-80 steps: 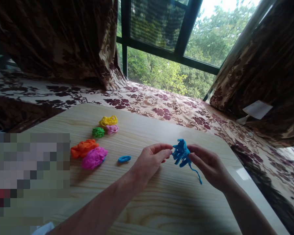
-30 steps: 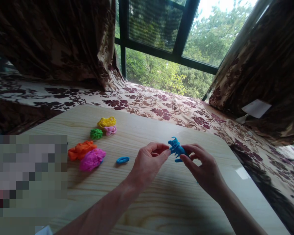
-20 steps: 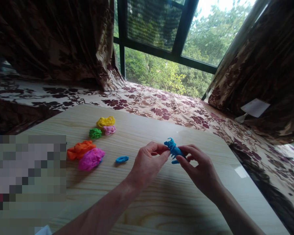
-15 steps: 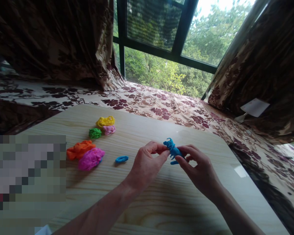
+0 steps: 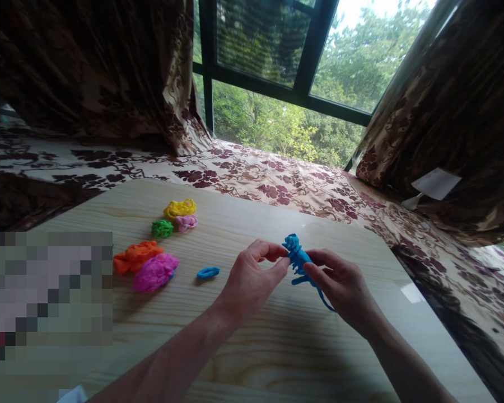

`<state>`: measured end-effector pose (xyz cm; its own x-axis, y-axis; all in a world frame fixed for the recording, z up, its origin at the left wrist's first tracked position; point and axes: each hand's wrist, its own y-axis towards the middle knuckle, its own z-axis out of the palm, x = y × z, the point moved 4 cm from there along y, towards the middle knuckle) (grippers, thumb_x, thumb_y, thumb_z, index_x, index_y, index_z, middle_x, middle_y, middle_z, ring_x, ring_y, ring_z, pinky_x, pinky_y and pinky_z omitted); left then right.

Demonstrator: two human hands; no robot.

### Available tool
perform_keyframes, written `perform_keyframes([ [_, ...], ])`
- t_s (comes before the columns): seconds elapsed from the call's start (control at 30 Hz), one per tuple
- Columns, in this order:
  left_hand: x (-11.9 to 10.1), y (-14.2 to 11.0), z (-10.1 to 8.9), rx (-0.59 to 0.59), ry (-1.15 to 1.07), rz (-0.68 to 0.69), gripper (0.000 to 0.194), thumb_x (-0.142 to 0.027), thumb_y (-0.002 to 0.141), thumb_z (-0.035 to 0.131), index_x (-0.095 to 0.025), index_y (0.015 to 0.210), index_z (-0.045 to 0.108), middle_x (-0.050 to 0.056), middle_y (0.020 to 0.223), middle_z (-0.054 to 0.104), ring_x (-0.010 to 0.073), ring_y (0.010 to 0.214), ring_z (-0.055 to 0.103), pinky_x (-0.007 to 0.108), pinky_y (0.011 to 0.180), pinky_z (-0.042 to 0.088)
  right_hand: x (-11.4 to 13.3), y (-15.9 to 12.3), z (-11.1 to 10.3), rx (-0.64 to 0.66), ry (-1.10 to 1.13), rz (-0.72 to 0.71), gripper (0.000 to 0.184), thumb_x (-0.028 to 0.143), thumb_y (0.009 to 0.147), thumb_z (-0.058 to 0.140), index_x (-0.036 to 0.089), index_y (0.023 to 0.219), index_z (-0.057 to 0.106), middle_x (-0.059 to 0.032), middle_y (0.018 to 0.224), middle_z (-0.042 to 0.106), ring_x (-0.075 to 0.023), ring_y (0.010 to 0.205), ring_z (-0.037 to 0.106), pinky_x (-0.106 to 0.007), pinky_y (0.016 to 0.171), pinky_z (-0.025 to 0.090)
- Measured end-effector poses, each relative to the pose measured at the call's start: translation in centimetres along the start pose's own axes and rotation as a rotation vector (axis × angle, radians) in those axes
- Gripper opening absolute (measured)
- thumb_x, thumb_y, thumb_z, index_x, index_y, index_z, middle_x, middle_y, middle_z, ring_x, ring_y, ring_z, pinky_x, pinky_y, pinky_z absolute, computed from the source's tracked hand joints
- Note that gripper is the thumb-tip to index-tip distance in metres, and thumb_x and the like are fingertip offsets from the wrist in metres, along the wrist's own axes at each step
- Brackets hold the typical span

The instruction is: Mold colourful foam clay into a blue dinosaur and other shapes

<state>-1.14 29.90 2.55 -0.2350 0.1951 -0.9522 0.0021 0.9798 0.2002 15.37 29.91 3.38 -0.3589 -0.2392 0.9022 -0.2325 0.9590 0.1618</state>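
A blue clay figure is held above the table; it looks like a small animal with a knobbly head and short strips along its side. My right hand grips its body between thumb and fingers. A thin blue strand hangs from its lower end beside that hand. My left hand has thumb and forefinger pinched at the figure's left side, near the head; their exact contact is hard to see. A flattened blue clay ring lies on the table left of my left hand.
On the pale wooden table, at the left, are crumpled lumps: yellow, light pink, green, orange and bright pink. Floral cloth covers the sill behind. A white object stands at right.
The blue clay figure has turned in my hands, so more of its head and lower body shows. The thin hanging strand has come into view. My right fingers have shifted slightly along the body.
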Motion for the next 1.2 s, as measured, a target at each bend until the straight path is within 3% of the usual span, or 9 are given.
perform_keyframes([
  [0.23,-0.1,0.1,-0.4,-0.039,0.019,0.022,0.014,-0.028,0.075,0.058,-0.019,0.083,0.066,0.002,0.085,0.065,0.0176,0.085,0.058,0.029,0.081,0.043,0.1,0.0,0.1,0.007,-0.03,-0.002,0.025,0.036,0.082,0.056,0.017,0.097,0.063,-0.005,0.089,0.065,-0.0179,0.074,0.063,-0.032,0.064,0.053],
  [0.5,-1.0,-0.3,0.1,-0.047,0.108,0.203,0.012,-0.017,0.076,0.056,-0.021,0.082,0.066,0.003,0.09,0.061,0.0167,0.09,0.057,0.029,0.087,0.041,0.1,0.0,0.1,-0.014,-0.138,-0.067,0.022,0.034,0.083,0.056,0.019,0.096,0.063,-0.0049,0.091,0.064,-0.0168,0.072,0.062,-0.03,0.061,0.052],
  [0.73,-0.9,-0.4,0.2,-0.01,0.155,0.186,0.01,-0.024,0.079,0.055,-0.021,0.079,0.064,0.003,0.086,0.061,0.0176,0.089,0.056,0.03,0.087,0.041,0.1,-0.1,0.3,-0.006,-0.178,-0.063,0.02,0.033,0.083,0.055,0.02,0.096,0.063,-0.004,0.091,0.063,-0.0161,0.072,0.062,-0.028,0.059,0.051],
  [1.0,-1.1,-0.5,-0.1,-0.055,0.203,0.211,0.014,-0.023,0.081,0.052,-0.022,0.075,0.065,0.002,0.08,0.062,0.0179,0.085,0.056,0.03,0.083,0.041,0.2,-0.3,0.5,-0.015,-0.212,-0.109,0.019,0.031,0.083,0.055,0.02,0.096,0.063,-0.0045,0.092,0.063,-0.015,0.069,0.062,-0.027,0.059,0.051],
  [1.2,-0.8,-0.6,0.2,-0.03,0.241,0.22,0.012,-0.02,0.08,0.052,-0.022,0.078,0.064,0.002,0.082,0.061,0.0179,0.086,0.056,0.03,0.084,0.04,-0.1,-0.3,0.1,-0.116,-0.336,-0.18,0.027,0.031,0.08,0.058,0.022,0.106,0.058,-0.0054,0.094,0.062,-0.017,0.074,0.061,-0.03,0.063,0.051],
])
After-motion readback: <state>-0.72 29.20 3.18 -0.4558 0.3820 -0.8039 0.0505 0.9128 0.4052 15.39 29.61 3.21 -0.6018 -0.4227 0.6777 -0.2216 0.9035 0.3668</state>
